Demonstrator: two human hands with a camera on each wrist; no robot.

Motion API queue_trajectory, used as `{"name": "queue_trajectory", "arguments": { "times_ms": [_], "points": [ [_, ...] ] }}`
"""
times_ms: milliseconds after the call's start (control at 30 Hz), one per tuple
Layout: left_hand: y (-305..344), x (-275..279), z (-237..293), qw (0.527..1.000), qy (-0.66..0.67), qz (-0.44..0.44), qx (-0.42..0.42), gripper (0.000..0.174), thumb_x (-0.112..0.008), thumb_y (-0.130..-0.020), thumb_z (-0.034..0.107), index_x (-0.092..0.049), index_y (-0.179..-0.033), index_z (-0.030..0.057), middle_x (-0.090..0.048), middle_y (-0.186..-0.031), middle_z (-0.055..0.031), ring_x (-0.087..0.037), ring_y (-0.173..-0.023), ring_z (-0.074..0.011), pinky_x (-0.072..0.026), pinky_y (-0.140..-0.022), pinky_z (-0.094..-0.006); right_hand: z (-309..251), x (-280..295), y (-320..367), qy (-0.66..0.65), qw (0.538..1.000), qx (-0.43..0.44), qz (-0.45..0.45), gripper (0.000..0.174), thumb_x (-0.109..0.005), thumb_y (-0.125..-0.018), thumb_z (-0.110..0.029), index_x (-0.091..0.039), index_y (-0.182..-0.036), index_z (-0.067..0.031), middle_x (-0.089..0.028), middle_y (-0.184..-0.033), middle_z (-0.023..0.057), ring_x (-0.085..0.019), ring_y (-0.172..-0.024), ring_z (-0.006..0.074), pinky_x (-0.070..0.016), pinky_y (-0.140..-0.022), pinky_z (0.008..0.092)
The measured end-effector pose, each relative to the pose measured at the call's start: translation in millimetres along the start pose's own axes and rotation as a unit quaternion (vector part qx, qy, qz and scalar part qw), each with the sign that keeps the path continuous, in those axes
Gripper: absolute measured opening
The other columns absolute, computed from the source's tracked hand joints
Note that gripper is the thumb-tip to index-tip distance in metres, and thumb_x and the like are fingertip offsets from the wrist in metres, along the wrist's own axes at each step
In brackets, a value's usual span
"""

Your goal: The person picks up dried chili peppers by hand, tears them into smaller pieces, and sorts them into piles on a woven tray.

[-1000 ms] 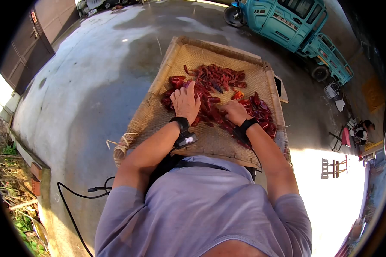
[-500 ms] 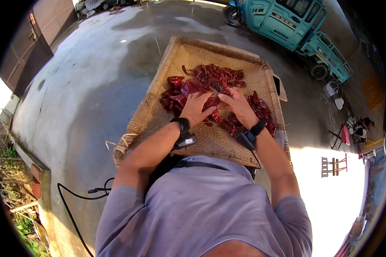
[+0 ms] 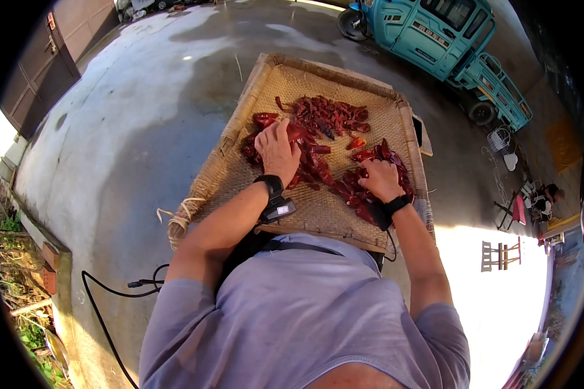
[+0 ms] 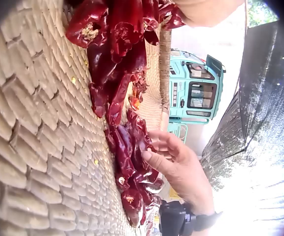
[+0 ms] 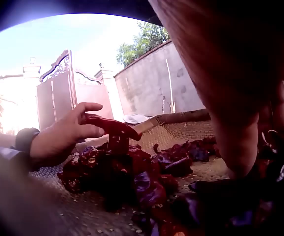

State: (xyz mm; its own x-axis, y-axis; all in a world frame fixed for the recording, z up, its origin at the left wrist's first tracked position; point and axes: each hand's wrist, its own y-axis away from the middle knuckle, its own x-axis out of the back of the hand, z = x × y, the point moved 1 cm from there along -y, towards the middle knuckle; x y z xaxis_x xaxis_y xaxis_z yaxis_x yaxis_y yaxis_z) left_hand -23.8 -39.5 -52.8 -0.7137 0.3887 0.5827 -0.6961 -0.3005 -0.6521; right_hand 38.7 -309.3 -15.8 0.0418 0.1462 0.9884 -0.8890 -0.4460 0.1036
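Woven tray (image 3: pixel 305 217), person (image 3: pixel 305 292) at 6 o'clock. I note left hand (image 3: pixel 278 152) at 9, thumb and fingers clamped on red pepper (image 5: pixel 113 126); right hand (image 3: pixel 381 180) at 4, fingers apart, by pepper pile (image 3: pixel 396 155).

The peppers (image 3: pixel 315 165) look glossy; the woven tray (image 3: pixel 305 79), rough.

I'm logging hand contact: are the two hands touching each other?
No, in the head view the left hand and right hand are apart, with red peppers between them.
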Motion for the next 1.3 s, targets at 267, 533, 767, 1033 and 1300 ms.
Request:
{"name": "queue_trajectory", "arguments": {
  "times_ms": [267,533,767,1033,1300],
  "points": [
    [-1.3,-0.9,2.9,0.994,0.05,-0.031,-0.087,0.05,-0.065,-0.086,0.007,-0.047,-0.132,0.0132,-0.045,-0.129,-0.0118,-0.038,-0.127,-0.0332,-0.0268,-0.109,-0.051,12.4,-4.3,4.0,-0.044,0.997,0.061,0.013,0.051,-0.075,-0.08,-0.038,-0.062,-0.124,-0.0147,-0.065,-0.106,0.0124,-0.059,-0.105,0.0346,-0.0469,-0.088,0.0484],
    [-0.5,-0.5,8.1,0.984,0.092,-0.075,-0.129,0.048,-0.065,-0.09,0.017,-0.047,-0.134,0.0146,-0.048,-0.127,-0.0125,-0.039,-0.126,-0.0334,-0.029,-0.109,-0.0502,7.8,40.0,5.6,-0.238,0.965,-0.044,0.098,0.035,-0.053,-0.097,-0.027,-0.06,-0.125,-0.0078,-0.067,-0.106,0.0119,-0.064,-0.096,0.0304,-0.0505,-0.085,0.0466],
    [0.8,2.6,11.1,0.968,0.143,-0.145,-0.148,0.061,-0.058,-0.097,0.046,-0.041,-0.145,0.0144,-0.05,-0.129,-0.0139,-0.04,-0.122,-0.0341,-0.0304,-0.106,-0.0497,-37.6,44.9,5.9,-0.579,0.815,0.014,-0.021,0.037,-0.054,-0.102,-0.03,-0.056,-0.126,-0.0021,-0.063,-0.104,0.0046,-0.064,-0.089,0.0143,-0.053,-0.078,0.0298],
    [-1.7,0.9,8.6,0.977,0.11,-0.13,-0.128,0.034,-0.059,-0.098,0.029,-0.056,-0.128,0.0116,-0.062,-0.1,-0.0104,-0.053,-0.1,-0.0317,-0.0355,-0.099,-0.0474,-53.5,21.5,3.8,-0.71,0.692,-0.033,-0.123,0.031,-0.062,-0.099,-0.03,-0.057,-0.121,-0.0086,-0.062,-0.101,-0.0009,-0.062,-0.083,0.0091,-0.0535,-0.076,0.0255],
    [0.7,-1.7,-1.8,1.0,0.008,-0.021,-0.019,0.041,-0.062,-0.095,0.02,-0.052,-0.134,0.0148,-0.041,-0.137,-0.0144,-0.038,-0.127,-0.0358,-0.0254,-0.109,-0.0518,-70.0,12.4,14.3,-0.711,0.68,-0.048,-0.174,0.034,-0.063,-0.098,-0.027,-0.057,-0.125,-0.0066,-0.063,-0.104,0.0014,-0.063,-0.088,0.0099,-0.0533,-0.079,0.0261]
  ]
}}
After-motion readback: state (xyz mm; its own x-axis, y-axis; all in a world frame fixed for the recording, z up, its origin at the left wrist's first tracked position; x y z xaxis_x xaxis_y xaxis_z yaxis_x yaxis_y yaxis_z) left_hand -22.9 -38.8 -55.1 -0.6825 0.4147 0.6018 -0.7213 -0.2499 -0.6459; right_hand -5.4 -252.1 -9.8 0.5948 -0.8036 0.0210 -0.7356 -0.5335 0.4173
